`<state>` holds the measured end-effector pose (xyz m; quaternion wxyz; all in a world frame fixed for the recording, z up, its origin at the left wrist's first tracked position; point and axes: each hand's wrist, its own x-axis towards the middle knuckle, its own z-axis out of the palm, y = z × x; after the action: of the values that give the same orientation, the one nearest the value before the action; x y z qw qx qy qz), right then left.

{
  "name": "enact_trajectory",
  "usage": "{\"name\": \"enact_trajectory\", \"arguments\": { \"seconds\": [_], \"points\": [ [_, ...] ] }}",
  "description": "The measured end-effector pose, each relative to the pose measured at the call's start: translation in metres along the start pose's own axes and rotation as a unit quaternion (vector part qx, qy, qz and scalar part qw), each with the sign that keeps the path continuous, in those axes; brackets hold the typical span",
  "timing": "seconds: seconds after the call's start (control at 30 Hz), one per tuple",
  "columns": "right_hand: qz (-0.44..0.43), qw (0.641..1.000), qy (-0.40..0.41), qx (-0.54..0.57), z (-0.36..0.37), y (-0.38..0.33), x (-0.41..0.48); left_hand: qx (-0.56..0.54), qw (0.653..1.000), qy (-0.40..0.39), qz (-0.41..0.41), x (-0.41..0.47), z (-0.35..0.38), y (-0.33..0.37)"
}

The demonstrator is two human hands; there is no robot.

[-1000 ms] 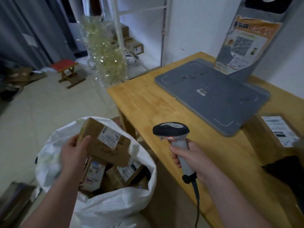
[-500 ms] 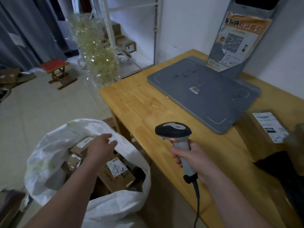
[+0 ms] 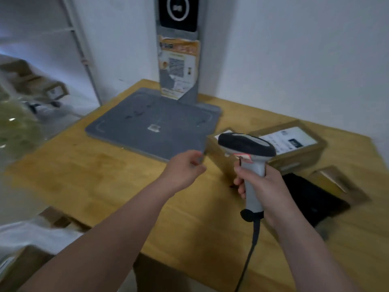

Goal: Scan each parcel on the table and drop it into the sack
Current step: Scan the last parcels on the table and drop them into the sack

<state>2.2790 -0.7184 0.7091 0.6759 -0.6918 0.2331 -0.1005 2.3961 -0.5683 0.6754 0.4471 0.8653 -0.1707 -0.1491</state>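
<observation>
Left hand (image 3: 185, 167) empty, loosely curled by centre-right parcel (image 3: 214, 150); right hand (image 3: 265, 184) grips scanner (image 3: 246, 146). Risk: label of second parcel (image 3: 299, 157) may scan instead.

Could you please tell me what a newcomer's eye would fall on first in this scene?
The grey-and-black handheld barcode scanner stands out at centre right, gripped upright in the right hand over the light wooden table. Just left of it, the empty left hand hovers with loosely curled fingers. Behind them lie a brown cardboard parcel with a white label, on the right, and a flat grey platform with an upright post near the wall.
</observation>
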Motion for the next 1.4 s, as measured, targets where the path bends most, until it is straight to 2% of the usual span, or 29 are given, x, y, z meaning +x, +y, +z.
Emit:
{"name": "enact_trajectory", "arguments": {
  "seconds": [0.17,0.27,0.53,0.7,0.83,0.93,1.1,1.23,1.3,1.4],
  "points": [
    [-0.013,0.990,0.137,0.042,-0.050,-0.008,0.007,0.042,0.993,-0.090,0.066,0.041,0.050,0.048],
    [-0.011,0.978,0.192,0.085,-0.071,-0.009,0.012,0.061,0.988,-0.115,0.083,0.059,0.071,0.069],
    [-0.001,0.965,0.227,0.133,-0.098,-0.003,0.017,0.102,0.978,-0.157,0.087,0.101,0.106,0.097],
    [0.001,0.957,0.244,0.157,-0.102,0.000,0.017,0.089,0.981,-0.122,0.119,0.096,0.112,0.094],
    [-0.015,0.952,0.254,0.171,-0.104,-0.003,0.016,0.050,0.984,-0.106,0.132,0.072,0.081,0.083],
    [-0.009,0.961,0.218,0.169,-0.098,-0.005,0.014,0.023,0.982,-0.147,0.117,0.050,0.037,0.061],
    [0.052,0.991,0.073,0.104,-0.067,0.007,0.004,0.035,0.965,-0.253,0.055,0.011,-0.012,0.013],
    [0.086,0.996,-0.002,0.032,-0.039,0.035,-0.009,0.008,0.960,-0.281,0.004,-0.004,-0.021,-0.022],
    [0.110,0.993,-0.034,0.012,-0.029,0.051,-0.015,-0.003,0.973,-0.228,-0.024,-0.010,-0.016,-0.037],
    [0.140,0.988,-0.061,-0.009,-0.021,0.067,-0.020,-0.013,0.995,-0.047,-0.086,-0.015,-0.005,-0.063]
  ]
}}
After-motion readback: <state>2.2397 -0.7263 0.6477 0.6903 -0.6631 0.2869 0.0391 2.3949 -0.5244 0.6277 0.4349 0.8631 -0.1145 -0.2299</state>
